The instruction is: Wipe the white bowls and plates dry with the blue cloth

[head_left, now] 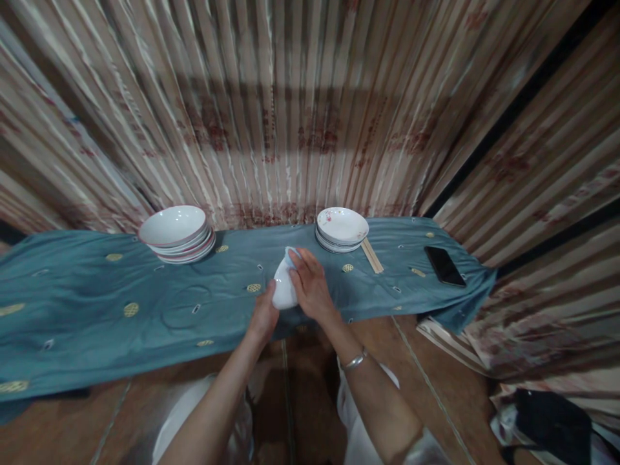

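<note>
Gripping the white dish [285, 290] in curled left hand [265, 312], press flat the pale-blue cloth [289, 254] held by half-closed right hand [311, 284].

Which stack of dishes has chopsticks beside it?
The right stack, topped by a flowered dish; the left stack, topped by a bowl, has none.

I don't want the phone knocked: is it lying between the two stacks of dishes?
No, the phone lies toward the tablecloth's right end, beyond the right-hand stack and the chopsticks.
</note>
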`<state>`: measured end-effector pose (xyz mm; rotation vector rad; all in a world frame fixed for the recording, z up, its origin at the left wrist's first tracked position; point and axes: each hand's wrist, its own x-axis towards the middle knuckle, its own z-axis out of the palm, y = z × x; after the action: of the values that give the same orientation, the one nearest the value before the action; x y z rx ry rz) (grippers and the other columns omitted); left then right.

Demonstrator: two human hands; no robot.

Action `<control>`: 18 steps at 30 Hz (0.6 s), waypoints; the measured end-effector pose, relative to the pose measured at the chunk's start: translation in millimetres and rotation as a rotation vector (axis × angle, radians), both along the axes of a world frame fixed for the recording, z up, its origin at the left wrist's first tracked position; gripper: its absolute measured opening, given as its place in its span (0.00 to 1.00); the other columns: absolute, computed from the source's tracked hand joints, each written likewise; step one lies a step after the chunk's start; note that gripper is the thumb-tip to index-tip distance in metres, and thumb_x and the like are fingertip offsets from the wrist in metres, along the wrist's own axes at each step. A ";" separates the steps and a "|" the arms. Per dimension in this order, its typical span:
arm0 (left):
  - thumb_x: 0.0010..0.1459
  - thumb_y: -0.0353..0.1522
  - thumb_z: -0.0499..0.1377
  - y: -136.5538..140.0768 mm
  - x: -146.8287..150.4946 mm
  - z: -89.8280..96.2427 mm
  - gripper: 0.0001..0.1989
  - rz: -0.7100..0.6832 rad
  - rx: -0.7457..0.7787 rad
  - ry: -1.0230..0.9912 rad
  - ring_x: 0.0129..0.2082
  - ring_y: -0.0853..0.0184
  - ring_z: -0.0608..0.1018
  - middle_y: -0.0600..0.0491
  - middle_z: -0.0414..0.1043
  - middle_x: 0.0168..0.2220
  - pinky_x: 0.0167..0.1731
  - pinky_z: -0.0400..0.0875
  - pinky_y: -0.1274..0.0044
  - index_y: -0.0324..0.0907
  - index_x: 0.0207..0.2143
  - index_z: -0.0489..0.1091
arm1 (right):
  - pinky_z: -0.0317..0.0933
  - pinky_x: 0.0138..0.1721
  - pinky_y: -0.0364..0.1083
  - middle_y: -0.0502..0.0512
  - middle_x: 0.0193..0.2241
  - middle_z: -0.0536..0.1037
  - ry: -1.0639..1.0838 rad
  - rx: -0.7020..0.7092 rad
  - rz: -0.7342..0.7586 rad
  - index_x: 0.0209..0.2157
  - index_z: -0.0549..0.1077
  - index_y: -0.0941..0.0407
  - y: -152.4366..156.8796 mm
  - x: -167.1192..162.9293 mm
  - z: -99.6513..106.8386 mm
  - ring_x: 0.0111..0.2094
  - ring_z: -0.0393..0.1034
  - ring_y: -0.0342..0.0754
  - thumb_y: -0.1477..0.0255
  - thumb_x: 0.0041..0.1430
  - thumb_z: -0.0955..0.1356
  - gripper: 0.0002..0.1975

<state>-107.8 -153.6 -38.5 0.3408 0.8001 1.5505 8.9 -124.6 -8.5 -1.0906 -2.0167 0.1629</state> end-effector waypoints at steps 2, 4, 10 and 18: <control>0.52 0.37 0.64 -0.2 0.5 -1.1 0.22 0.002 -0.001 0.009 0.52 0.54 0.75 0.42 0.78 0.43 0.54 0.67 0.67 0.33 0.46 0.74 | 0.51 0.63 0.53 0.59 0.61 0.64 0.097 -0.048 -0.003 0.61 0.61 0.56 7.8 2.3 -4.7 0.63 0.54 0.48 0.66 0.69 0.53 0.23; 0.52 0.37 0.65 -0.3 0.8 -2.3 0.22 0.004 0.004 0.005 0.52 0.54 0.75 0.42 0.79 0.43 0.54 0.67 0.67 0.32 0.46 0.74 | 0.53 0.62 0.51 0.58 0.60 0.65 0.184 -0.103 -0.007 0.60 0.63 0.55 16.0 4.2 -10.5 0.62 0.56 0.47 0.64 0.69 0.52 0.24; 0.56 0.35 0.61 -2.1 -0.2 -3.0 0.19 -0.019 0.029 -0.019 0.52 0.55 0.75 0.42 0.79 0.42 0.54 0.67 0.67 0.33 0.48 0.73 | 0.55 0.61 0.50 0.60 0.55 0.72 0.485 -0.320 -0.015 0.54 0.69 0.59 37.6 7.8 -29.4 0.58 0.64 0.48 0.61 0.68 0.52 0.26; 0.64 0.36 0.50 -0.3 -3.5 11.7 0.22 0.043 -0.040 -0.146 0.53 0.58 0.74 0.45 0.78 0.45 0.56 0.66 0.66 0.37 0.58 0.64 | 0.58 0.59 0.53 0.58 0.52 0.74 0.817 -0.636 -0.095 0.50 0.73 0.57 38.6 -8.7 -57.1 0.57 0.66 0.51 0.55 0.64 0.55 0.27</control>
<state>-111.3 -153.9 -26.7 0.1801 0.7269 1.5777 0.3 -86.0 -65.6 -1.2159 -1.1788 1.0701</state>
